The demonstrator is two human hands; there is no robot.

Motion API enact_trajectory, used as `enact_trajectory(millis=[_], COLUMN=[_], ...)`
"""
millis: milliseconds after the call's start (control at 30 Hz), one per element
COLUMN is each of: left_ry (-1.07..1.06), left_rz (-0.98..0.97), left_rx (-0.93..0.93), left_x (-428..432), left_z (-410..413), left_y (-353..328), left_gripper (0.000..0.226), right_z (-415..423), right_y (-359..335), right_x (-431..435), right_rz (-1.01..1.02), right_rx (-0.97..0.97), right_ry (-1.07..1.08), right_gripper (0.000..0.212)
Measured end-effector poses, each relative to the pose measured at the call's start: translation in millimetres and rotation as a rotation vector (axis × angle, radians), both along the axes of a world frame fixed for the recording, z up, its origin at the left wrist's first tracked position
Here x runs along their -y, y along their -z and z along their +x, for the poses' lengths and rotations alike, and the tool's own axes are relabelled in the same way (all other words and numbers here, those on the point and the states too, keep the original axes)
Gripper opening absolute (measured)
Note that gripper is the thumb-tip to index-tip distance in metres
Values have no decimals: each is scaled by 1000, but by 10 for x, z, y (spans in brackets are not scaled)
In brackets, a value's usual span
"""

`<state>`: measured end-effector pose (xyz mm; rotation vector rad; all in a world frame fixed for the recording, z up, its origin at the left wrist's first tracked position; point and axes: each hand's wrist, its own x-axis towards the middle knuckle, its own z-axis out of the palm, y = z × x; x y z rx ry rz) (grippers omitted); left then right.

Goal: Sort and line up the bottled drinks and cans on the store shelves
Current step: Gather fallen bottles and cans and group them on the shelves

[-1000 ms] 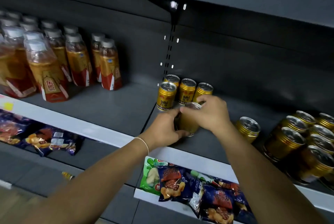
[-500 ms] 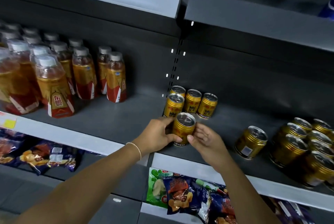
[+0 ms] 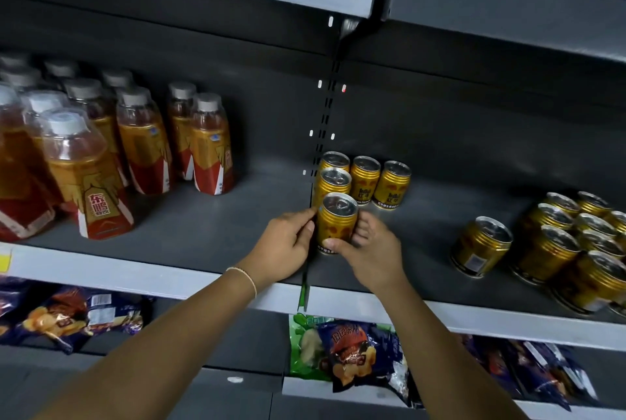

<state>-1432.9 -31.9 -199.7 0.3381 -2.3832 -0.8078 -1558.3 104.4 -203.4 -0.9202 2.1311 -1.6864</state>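
dark grey shelf, gold cans, amber bottles

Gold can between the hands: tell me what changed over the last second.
The can slid left into line in front of the cans behind it. The right hand came off its top and now holds its side; the left hand still holds the other side. Bottles and the cans at right stayed put.

东鹏 on the red-and-gold label of the nearest bottle, 红牛 on the middle back can and the right back can, small print low on the front can unreadable, snack bag lettering blurred
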Motion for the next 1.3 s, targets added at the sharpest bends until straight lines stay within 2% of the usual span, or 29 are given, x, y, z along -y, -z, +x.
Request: enact_trajectory(millis=[100, 267, 433, 800, 1033, 1167, 1233, 1300], left_ry=[12, 22, 14, 2, -100, -141, -121, -76], left_rz=[28, 46, 37, 24, -159, -238, -259, -277], left_rx=[23, 56, 65, 62, 93, -4, -43, -97], left_x=[16, 13, 36, 19, -48, -140, -231, -368], left_z=[9, -15, -49, -52, -4, 127, 163, 143], left_y=[3, 3, 44, 43, -39, -111, -148, -194], left_gripper=[39, 55, 45, 46, 43, 41, 40, 36], right_z=[9, -9, -30, -20, 3, 71, 79, 10], right_y=[10, 38, 69, 92, 54, -38, -88, -160], right_x=[24, 91, 102, 95, 88, -6, -140, -340], right_rz=[41, 59, 66, 121, 159, 124, 122, 145], right_rx=[-103, -156, -197, -319, -328, -285, -349, -509], right_ry=[27, 62, 71, 79, 76, 82, 143, 249], right_gripper=[66, 69, 64, 65, 64, 54, 51, 47])
